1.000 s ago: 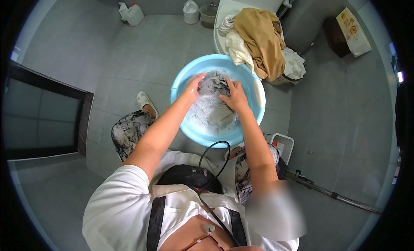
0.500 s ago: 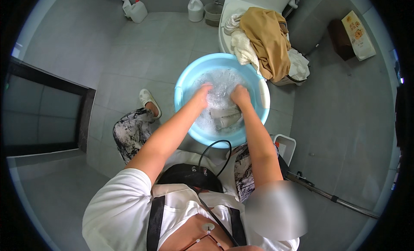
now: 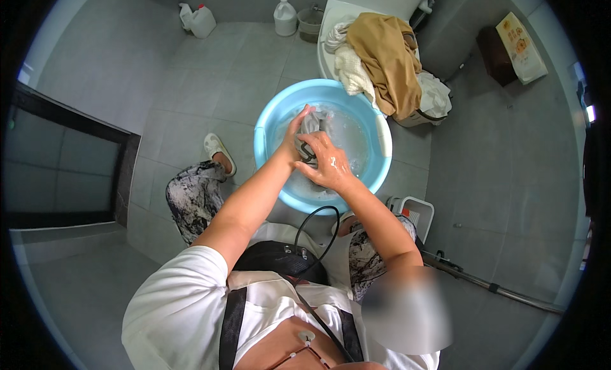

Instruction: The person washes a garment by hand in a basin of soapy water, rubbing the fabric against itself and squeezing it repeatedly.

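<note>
A light blue basin [image 3: 262, 141] of sudsy water [image 3: 353, 141] stands on the floor in front of me. Over its left half, my left hand [image 3: 293, 139] holds a wet grey garment [image 3: 312, 124] against its palm. My right hand [image 3: 330, 163], wet with some suds on it, presses its bent fingers onto the same garment, close to my left hand. Dark markings show on the cloth between the hands. Its lower part reaches down into the water, where foam hides it.
A brown garment [image 3: 385, 58] and a cream knit [image 3: 353, 71] are heaped on the toilet, touching the basin's far rim. Beside it stands a lined bin [image 3: 435, 97]. A pump bottle [image 3: 284, 17], a small bucket [image 3: 310, 25] and a white jug [image 3: 203, 22] sit by the back wall.
Both hands were apart in the suds. My right hand has moved left to my left hand, and the grey garment is now lifted partly out of the water between them.
</note>
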The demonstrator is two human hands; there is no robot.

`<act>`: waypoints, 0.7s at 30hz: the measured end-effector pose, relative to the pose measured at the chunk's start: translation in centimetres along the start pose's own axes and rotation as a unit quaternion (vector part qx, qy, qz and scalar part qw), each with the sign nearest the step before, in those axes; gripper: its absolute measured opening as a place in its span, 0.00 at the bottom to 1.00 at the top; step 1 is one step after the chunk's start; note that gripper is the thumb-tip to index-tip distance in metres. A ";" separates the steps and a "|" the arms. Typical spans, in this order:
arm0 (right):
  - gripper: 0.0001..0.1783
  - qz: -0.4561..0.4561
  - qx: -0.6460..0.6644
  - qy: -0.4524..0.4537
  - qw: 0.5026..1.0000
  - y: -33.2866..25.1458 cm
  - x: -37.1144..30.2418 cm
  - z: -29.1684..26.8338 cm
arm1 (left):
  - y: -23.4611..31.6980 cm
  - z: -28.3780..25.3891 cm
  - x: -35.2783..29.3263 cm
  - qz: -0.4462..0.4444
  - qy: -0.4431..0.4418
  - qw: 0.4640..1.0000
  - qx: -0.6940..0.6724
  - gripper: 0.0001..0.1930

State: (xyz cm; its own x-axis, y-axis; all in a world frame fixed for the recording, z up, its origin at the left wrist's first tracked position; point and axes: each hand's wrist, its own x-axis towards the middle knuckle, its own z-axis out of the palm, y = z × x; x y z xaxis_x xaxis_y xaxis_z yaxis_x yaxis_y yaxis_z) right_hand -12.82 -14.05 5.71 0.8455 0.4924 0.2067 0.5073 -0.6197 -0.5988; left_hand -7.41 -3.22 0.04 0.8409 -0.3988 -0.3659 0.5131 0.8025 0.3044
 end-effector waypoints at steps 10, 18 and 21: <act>0.09 0.133 -0.038 0.176 0.975 3.7 0.7 2.4 | -1.6 1.5 1.5 -0.038 0.148 0.988 0.020 0.13; 0.13 0.236 0.064 0.208 0.947 7.7 1.1 0.9 | -2.6 1.4 1.8 0.074 0.170 0.962 0.199 0.10; 0.16 0.252 0.416 0.176 0.856 10.4 0.8 -0.9 | -0.3 -1.1 2.8 0.051 0.054 0.997 -0.005 0.17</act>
State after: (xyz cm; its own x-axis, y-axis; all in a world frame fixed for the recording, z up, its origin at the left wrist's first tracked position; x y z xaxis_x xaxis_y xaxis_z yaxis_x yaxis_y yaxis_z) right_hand -6.74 -20.62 0.31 0.9942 -0.0148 -0.1066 -0.1063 0.0220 -0.9941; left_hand -5.38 -4.08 -2.02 0.8651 -0.2657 -0.4255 0.4238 0.8408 0.3367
